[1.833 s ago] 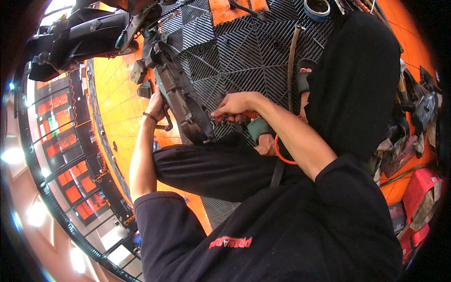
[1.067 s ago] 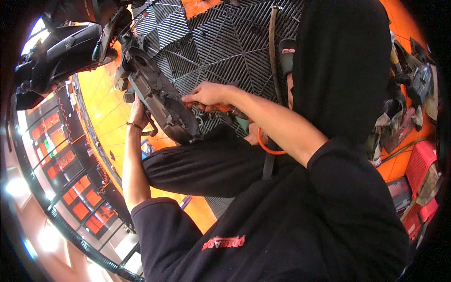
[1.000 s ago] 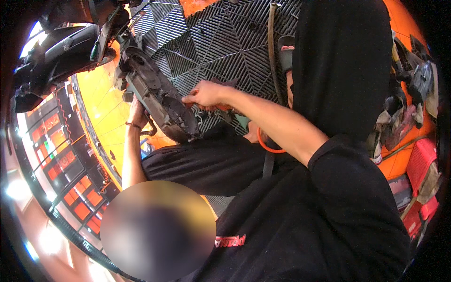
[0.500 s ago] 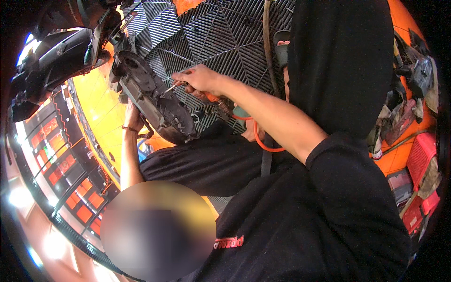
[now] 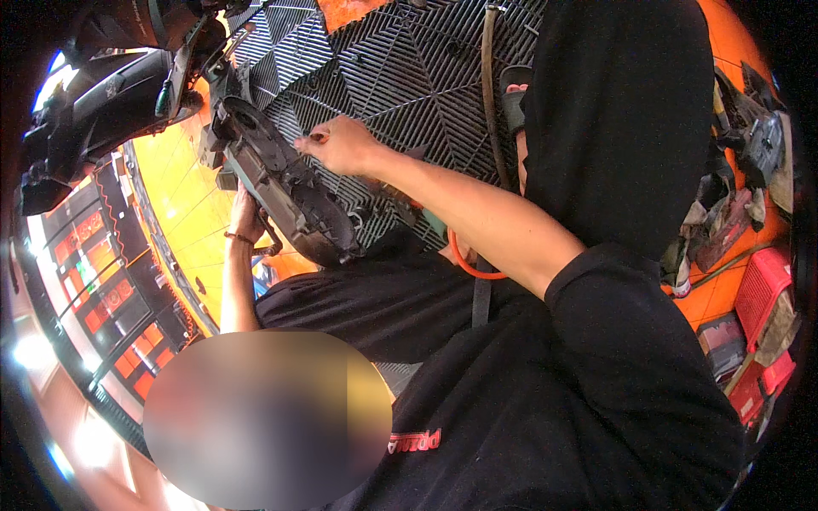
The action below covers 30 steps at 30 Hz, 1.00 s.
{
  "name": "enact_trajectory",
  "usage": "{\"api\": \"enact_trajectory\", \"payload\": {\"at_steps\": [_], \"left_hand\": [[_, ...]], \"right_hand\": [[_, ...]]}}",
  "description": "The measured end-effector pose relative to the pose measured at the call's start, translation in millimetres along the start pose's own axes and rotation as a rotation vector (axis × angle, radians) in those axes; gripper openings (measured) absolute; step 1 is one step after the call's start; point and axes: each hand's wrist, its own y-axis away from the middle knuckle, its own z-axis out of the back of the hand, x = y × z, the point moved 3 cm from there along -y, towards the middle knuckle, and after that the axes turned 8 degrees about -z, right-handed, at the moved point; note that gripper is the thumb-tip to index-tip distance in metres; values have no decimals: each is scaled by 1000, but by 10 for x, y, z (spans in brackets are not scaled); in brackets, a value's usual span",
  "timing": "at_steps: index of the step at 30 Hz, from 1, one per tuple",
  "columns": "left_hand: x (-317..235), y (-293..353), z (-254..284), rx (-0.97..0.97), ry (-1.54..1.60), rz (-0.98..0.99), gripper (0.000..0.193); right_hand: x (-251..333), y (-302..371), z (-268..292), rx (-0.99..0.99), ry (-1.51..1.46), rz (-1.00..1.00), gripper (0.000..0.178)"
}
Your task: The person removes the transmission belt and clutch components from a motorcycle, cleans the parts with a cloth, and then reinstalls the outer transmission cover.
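Observation:
A long, dark, hollow casing (image 5: 288,183), rounded at both ends and dirty inside, stands tilted above my lap. It looks like a scooter's belt cover. My left hand (image 5: 245,215) grips its left outer side, with the fingertips partly hidden behind it. Close to the casing's right edge is my right hand (image 5: 341,146), fingers curled closed. It holds an air blow gun (image 5: 399,201), mostly covered by my hand and forearm. An orange air hose (image 5: 464,260) loops out from under that forearm.
Ribbed black mats (image 5: 400,77) cover the floor ahead. Black scooter parts (image 5: 128,94) crowd the upper left. A wooden stick-like bar (image 5: 492,102) lies near a sandalled foot (image 5: 515,89). At the right sit rags and scraps (image 5: 733,204) and a red basket (image 5: 763,294).
My right hand has shifted a little left and turned, so the thin metal nozzle seen before no longer shows. The casing has moved slightly right and turned a bit; my left hand stays on it.

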Motion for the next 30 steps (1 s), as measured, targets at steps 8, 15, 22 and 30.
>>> {"api": "enact_trajectory", "payload": {"at_steps": [8,15,22,30], "left_hand": [[46,-33,85,97,3,-29,44],[2,-7,-26,23,1,4,42],[-27,-15,-108,22,-28,-15,41],[-73,-30,-158,85,-4,-11,40]], "right_hand": [[83,8,-15,84,-55,-65,46],[53,-75,-136,30,-108,-115,49],[-24,-174,-279,-18,-161,-109,53],[-29,-243,-216,-13,-207,-73,55]]}}
